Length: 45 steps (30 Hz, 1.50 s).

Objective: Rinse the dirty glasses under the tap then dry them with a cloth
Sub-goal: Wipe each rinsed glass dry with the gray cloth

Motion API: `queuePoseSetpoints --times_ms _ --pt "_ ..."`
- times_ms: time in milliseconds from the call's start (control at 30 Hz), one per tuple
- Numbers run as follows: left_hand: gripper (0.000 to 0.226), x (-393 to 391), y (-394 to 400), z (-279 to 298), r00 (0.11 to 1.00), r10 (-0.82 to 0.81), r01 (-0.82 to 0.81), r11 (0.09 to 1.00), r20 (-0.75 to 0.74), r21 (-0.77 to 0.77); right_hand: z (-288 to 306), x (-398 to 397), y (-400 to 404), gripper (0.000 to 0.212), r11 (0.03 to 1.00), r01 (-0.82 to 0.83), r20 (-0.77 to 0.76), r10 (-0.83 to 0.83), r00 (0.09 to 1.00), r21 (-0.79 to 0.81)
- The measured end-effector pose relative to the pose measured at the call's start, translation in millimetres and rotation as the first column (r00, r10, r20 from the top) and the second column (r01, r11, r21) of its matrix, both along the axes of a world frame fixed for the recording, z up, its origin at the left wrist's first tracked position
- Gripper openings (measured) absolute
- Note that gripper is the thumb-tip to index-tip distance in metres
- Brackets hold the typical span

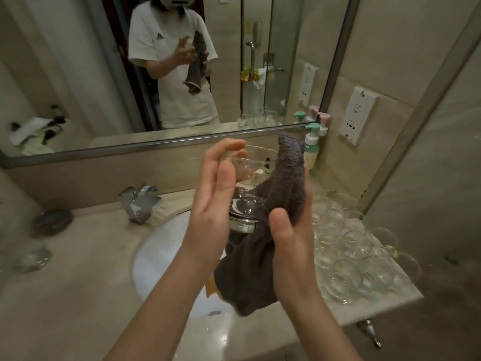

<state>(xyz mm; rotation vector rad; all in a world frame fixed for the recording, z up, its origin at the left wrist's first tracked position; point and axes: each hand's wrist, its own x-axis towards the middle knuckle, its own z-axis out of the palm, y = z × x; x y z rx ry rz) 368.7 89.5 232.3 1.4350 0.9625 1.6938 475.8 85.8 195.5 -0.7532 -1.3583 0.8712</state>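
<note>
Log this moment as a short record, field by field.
left hand: open, straight fingers against the glass
right hand: grips the grey cloth
glass: clear tumbler, held between hands above the basin
tap: no water visible
other glasses: clustered on the counter, right of basin

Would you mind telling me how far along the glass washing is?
Done: cannot tell which of the glasses on the counter are clean. In hand: a glass steadied by the left hand while the right hand wipes it with the cloth. Left: unclear.
</note>
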Motion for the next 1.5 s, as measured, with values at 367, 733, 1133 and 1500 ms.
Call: queuePoseSetpoints --times_ms 367,733,1133,1500 --pt "0.024 -62.4 -13.3 17.3 0.986 0.051 -0.040 0.996 0.159 -0.076 25.3 -73.6 -0.5 0.087 0.957 -0.095 -0.178 0.047 0.983 -0.274" --pt "0.033 -129.6 -34.3 9.5 0.901 0.432 -0.424 0.895 -0.036 0.137 29.1 -148.4 -21.5 0.036 0.966 -0.058 -0.097 0.035 0.995 -0.250" --pt "0.049 -213.8 -56.7 12.9 0.950 0.312 -0.313 0.946 -0.025 -0.081 28.4 -221.8 -36.1 0.056 0.855 -0.324 -0.316 0.201 0.927 -0.405" --pt "0.054 -234.4 -69.2 -9.3 0.951 0.306 -0.308 0.943 -0.038 -0.124 10.8 -243.9 -48.5 0.049 0.903 -0.202 -0.188 0.139 0.972 -0.379"
